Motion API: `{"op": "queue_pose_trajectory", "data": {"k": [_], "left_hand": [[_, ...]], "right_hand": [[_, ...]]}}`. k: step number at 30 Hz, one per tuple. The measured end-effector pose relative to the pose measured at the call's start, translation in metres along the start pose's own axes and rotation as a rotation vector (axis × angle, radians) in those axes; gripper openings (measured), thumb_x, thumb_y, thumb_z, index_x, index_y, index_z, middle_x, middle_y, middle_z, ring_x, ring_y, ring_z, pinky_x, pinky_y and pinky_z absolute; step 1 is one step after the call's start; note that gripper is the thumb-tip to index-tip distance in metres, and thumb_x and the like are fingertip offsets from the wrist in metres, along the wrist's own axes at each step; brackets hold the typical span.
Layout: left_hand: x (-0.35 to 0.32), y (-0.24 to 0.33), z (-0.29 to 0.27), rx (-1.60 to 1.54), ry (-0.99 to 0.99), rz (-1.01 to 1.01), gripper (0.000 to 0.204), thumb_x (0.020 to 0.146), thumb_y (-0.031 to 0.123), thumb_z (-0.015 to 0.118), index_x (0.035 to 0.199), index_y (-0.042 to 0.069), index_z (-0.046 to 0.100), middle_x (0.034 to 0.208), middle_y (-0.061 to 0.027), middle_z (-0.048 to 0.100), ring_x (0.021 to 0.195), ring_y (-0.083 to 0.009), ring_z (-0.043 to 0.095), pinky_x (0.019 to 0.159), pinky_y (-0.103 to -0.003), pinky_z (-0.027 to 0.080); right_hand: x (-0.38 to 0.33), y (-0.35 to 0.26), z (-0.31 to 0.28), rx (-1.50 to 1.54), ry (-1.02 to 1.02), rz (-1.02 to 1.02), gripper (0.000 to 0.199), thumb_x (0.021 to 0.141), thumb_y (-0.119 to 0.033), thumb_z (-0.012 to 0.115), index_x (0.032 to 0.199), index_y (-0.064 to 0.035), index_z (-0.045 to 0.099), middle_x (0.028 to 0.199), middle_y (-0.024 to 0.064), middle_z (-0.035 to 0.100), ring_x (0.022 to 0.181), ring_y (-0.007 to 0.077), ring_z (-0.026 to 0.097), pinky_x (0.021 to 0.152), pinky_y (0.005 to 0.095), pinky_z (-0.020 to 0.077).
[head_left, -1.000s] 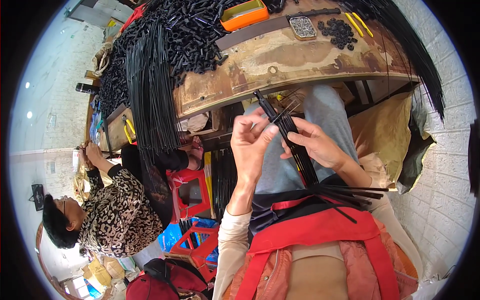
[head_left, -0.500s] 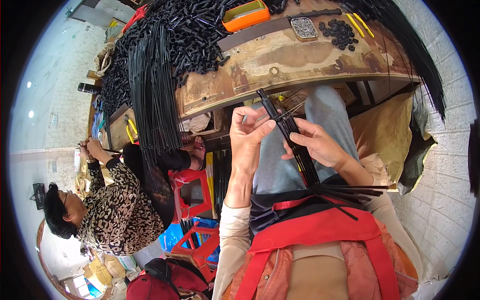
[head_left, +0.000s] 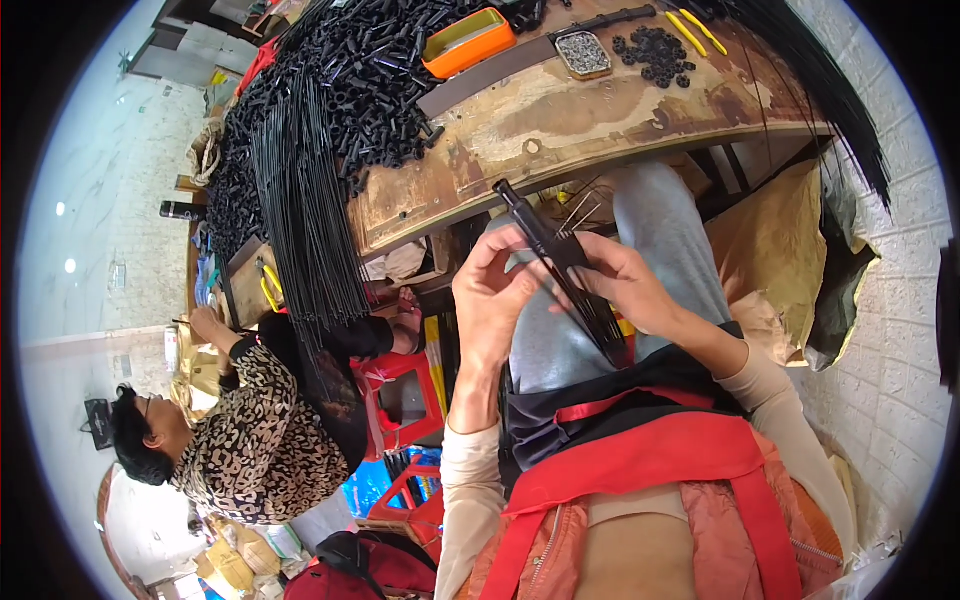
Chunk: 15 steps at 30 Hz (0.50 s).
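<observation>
Black slim rod bundle (head_left: 560,262) sits slanted over your lap, below the wooden bench (head_left: 600,110) edge; your left hand (head_left: 492,300) pinches its middle, your right hand (head_left: 628,290) closes its grip around it from the other side

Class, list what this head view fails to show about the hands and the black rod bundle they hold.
- Rod bundle: lower end hidden between right hand and lap.
- Left hand: palm side faces away; grip unclear.
- Thin wires by the bundle's top: too fine to count.
- Small black parts on the bench: too small to identify.
</observation>
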<state>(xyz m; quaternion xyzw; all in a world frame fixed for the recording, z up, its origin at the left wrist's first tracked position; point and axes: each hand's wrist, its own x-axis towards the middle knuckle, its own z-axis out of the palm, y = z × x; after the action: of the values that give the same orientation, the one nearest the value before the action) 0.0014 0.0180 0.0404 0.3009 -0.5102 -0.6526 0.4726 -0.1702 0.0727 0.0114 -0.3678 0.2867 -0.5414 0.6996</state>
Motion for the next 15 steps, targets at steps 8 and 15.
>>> {"op": "queue_pose_trajectory", "data": {"k": [8, 15], "left_hand": [[-0.014, 0.009, 0.004, -0.248, -0.050, -0.123, 0.035, 0.081, 0.003, 0.071, 0.111, 0.000, 0.053, 0.094, -0.0039, 0.059, 0.086, -0.0140, 0.059, 0.077, -0.029, 0.052], [-0.011, 0.012, 0.008, -0.252, 0.073, -0.215, 0.045, 0.082, 0.001, 0.069, 0.121, 0.000, 0.049, 0.104, -0.0065, 0.061, 0.091, -0.0174, 0.061, 0.076, -0.030, 0.051]], "right_hand": [[-0.012, 0.003, 0.011, -0.095, 0.065, -0.110, 0.030, 0.096, -0.004, 0.053, 0.125, -0.0006, 0.046, 0.111, 0.0062, 0.056, 0.104, 0.0109, 0.055, 0.089, 0.0269, 0.0460], [-0.005, 0.003, 0.004, -0.038, 0.014, -0.103, 0.017, 0.095, -0.004, 0.055, 0.112, -0.0018, 0.050, 0.101, 0.0038, 0.060, 0.096, 0.0093, 0.057, 0.084, 0.0254, 0.0466]]}}
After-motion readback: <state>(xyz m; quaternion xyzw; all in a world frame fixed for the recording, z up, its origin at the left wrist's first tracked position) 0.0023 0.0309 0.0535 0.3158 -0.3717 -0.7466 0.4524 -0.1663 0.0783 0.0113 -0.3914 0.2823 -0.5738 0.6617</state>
